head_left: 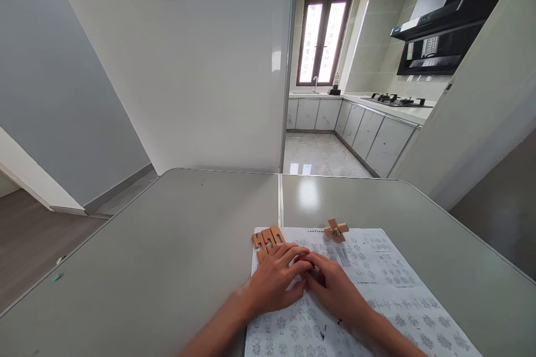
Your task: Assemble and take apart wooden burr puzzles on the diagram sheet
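Below the wrists, a printed sheet [389, 295] covered in small grey figures spreads under both forearms and on past the right hand [337, 287], with a few dark marks on the part nearer than the hands. The left hand [278, 276] is bent palm down, its fingers reaching across to meet those of the right hand, which curls in from the other side; the fingertips come together over the sheet. Whether either hand grips something there cannot be told, as the fingers hide the space between them. Just beyond the left hand's knuckles, notched and slotted wooden pieces [265, 232] lie side by side at the sheet's far left corner, the hand partly covering them. Beyond the right hand and apart from it, a wooden cross [335, 230] of interlocked bars sits near the sheet's far edge. The grey table [167, 268] stretches out to either side of the hands, with a small green scrap [57, 277] well off to the left hand's side. Farther ahead of the hands stand a pale wall [218, 78] and, past the right hand, kitchen cabinets [362, 128], a stove [396, 101] and a window [323, 42].
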Available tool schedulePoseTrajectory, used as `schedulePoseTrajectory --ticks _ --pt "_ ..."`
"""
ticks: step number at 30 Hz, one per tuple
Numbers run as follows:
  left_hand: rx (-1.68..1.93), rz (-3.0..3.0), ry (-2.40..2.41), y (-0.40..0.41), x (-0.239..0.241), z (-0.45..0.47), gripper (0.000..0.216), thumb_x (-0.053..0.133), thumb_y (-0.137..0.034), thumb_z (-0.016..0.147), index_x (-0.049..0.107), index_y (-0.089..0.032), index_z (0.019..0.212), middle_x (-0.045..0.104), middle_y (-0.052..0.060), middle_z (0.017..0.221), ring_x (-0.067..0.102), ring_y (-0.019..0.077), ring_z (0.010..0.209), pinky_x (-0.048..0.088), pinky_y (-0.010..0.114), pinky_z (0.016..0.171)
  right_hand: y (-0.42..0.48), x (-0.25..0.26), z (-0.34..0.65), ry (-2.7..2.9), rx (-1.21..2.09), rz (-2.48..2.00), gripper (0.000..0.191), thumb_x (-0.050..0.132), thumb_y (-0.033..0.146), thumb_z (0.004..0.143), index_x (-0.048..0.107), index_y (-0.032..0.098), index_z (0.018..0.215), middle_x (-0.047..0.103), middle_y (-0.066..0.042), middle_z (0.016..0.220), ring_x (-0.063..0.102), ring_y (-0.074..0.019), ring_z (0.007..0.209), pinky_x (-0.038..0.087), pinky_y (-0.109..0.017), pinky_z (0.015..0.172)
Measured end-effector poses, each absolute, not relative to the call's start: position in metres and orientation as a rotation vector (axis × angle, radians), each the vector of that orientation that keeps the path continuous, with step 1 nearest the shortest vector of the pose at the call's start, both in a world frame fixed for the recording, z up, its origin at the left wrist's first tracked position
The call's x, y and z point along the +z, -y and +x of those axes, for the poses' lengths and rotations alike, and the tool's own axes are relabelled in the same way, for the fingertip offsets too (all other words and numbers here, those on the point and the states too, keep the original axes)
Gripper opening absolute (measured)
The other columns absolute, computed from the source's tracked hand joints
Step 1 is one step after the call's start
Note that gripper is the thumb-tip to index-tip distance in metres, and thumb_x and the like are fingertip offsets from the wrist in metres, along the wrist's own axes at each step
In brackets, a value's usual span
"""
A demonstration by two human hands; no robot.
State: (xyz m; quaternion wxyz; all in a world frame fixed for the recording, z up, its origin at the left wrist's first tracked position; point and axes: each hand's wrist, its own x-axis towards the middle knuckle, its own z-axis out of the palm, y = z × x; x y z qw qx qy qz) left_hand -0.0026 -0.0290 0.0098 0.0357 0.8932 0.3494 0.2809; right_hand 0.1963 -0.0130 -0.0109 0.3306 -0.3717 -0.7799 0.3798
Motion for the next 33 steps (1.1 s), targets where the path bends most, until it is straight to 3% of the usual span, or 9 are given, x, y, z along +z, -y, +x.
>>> schedulePoseTrajectory --ticks 33 --pt "0.848 2.757 -1.065 0.0287 0.0115 -0.0024 0.030 0.062 -0.015 0.088 0.060 -0.023 0.117 0.062 0.009 0.137 0.057 0.0251 0.127 0.047 0.041 0.108 0.0126 -0.0097 0.1979 2.057 0.970 -0.985 0.018 0.049 0.018 0.096 0.066 0.023 0.100 0.071 -0.005 0.097 0.064 -0.0206 0.080 0.051 -0.032 0.072"
